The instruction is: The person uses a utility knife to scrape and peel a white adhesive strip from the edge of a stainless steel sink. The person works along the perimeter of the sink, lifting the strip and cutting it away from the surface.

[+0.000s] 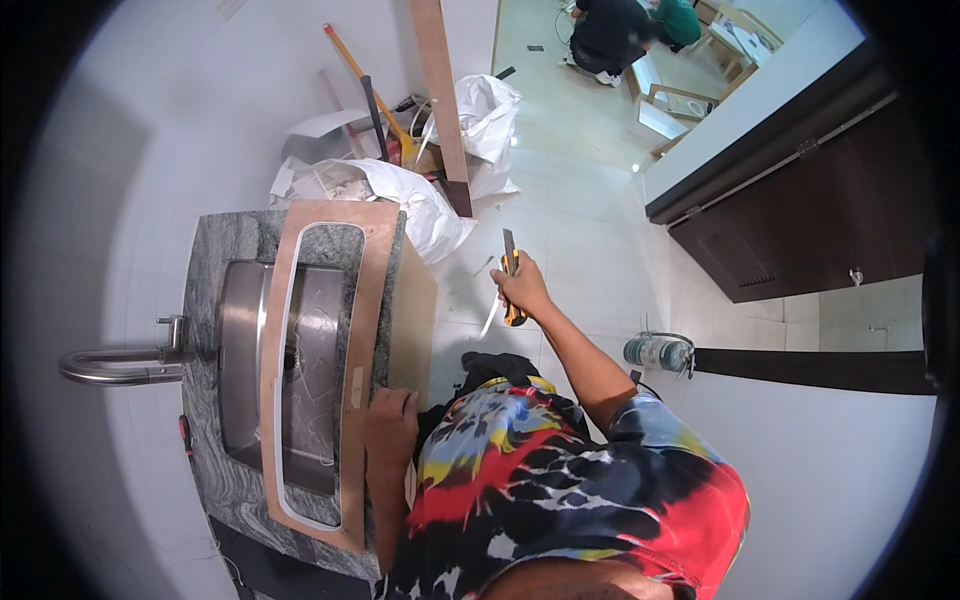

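Observation:
My right hand (pixel 526 286) grips a yellow-and-black snap-off utility knife (pixel 513 315) over the floor, its blade pointing away from me. Beside the knife, a thin white strip (pixel 492 315) hangs or lies; I cannot tell whether my fingers touch it. A wooden frame panel (pixel 277 420) with a long rounded opening lies across the stone counter (pixel 206 330) and steel sink (pixel 244 315). White edging (pixel 279 427) lines the opening. My left hand (pixel 391 420), fingers curled, is at the panel's near edge; its grip is hidden.
A curved steel faucet (pixel 124 369) and a red-and-black tool (pixel 186 435) are on the counter's far side. White sacks (pixel 420 202), long-handled tools (pixel 367 97) and an upright board (pixel 442 90) stand beyond. A fire extinguisher (pixel 658 352) is right. Two people (pixel 609 34) crouch farther off.

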A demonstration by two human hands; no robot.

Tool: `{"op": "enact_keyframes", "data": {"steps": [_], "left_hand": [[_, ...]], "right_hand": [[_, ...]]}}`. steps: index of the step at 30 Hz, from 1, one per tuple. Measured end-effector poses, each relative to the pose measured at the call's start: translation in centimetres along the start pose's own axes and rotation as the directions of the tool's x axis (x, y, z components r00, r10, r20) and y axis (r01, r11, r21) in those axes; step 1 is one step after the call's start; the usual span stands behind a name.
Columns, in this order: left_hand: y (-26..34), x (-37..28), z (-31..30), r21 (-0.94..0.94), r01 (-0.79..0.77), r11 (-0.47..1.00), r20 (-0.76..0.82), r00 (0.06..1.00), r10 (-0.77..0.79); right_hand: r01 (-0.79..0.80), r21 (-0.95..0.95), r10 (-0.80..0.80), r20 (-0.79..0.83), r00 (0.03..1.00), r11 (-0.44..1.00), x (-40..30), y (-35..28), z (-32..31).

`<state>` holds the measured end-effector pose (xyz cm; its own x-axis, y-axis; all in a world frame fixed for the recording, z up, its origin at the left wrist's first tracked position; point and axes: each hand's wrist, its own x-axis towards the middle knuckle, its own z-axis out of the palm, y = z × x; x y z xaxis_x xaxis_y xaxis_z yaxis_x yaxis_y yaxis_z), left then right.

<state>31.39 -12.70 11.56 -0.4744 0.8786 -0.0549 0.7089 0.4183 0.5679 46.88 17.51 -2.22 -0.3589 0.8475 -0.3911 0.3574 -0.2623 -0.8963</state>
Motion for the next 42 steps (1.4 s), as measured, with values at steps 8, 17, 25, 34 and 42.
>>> {"op": "enact_keyframes", "data": {"steps": [8,17,25,34,42], "left_hand": [[-0.8,-2.5,-0.6,-0.042,0.037,0.998,-0.077,0.996,-0.04],[-3.4,-8.0,-4.9,-0.255,-0.034,0.966,-0.036,0.999,0.026],[-4.1,-13.9,-4.6,-0.636,0.182,0.75,0.152,0.982,-0.109],[-8.1,-15.4,-5.8,-0.379,-0.002,0.925,0.069,0.997,0.031],[-9.5,-12.5,-6.0,-0.155,-0.124,0.98,-0.078,0.991,0.113]], "right_hand": [[0.224,-0.172,-0.195,0.169,0.966,0.959,0.6,-3.9,2.2],[-0.44,0.582,0.326,0.296,0.898,0.683,-10.3,-2.3,7.0],[-0.106,0.58,-0.026,0.213,0.977,0.808,-18.7,-6.7,10.9],[-0.193,0.676,0.026,0.249,0.968,0.711,-23.7,-6.7,15.9],[-0.266,0.572,-0.002,0.424,0.905,0.776,-22.5,-9.0,18.1]]}}
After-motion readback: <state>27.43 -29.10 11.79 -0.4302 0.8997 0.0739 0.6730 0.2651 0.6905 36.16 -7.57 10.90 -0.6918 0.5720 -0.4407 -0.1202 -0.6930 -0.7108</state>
